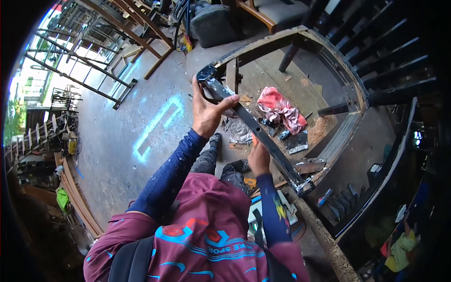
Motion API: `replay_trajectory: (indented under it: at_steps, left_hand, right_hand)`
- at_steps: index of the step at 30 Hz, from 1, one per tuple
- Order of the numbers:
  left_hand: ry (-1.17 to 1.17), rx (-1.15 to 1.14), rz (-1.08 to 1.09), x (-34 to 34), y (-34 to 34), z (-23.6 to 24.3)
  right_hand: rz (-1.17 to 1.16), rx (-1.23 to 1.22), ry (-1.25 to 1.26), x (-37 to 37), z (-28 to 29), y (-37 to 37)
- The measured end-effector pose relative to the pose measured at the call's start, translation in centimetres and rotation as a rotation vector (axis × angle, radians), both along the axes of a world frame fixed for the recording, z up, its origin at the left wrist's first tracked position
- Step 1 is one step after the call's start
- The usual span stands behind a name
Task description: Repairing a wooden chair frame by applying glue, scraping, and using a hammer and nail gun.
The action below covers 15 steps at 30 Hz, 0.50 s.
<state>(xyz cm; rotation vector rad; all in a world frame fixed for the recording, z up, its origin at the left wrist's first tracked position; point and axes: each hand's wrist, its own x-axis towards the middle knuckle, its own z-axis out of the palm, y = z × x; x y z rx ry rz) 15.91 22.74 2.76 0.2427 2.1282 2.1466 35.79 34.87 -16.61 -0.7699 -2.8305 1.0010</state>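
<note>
A dark-painted chair frame [249,115] with bare wooden edges and upright legs fills the upper right. My left hand [208,109] grips its near bar close to the left corner, thumb over the top. My right hand [258,155] is lower down beside the same bar, slightly blurred, its fingers closed and partly behind the bar, so what they hold is hidden. Through the frame, a pink and red rag [282,108], a grey cloth [237,130], a small dark board [297,141] and wood shavings [323,128] show below.
Wooden and dark frames [75,61] lean at the upper left. A black cushion [211,28] and grey-seated chair [272,9] are at the top. Long planks [80,197] lie lower left. A dark slatted piece [385,56] stands right, above a rough pole [329,239] and hand tools [343,197].
</note>
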Motion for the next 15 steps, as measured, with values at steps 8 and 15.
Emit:
replay_trajectory:
  at_steps: [8, 15]
  left_hand:
    - [-0.017, -0.004, 0.03, 0.4, -0.1, -0.3]
    - [0.03, 0.01, 0.05, 0.2, 0.0, -0.7]
  right_hand:
    - [0.09, -0.882, -0.292, 9.2, 31.6, 2.7]
    - [-0.154, -0.655, -0.148, -2.6, 36.7, 5.2]
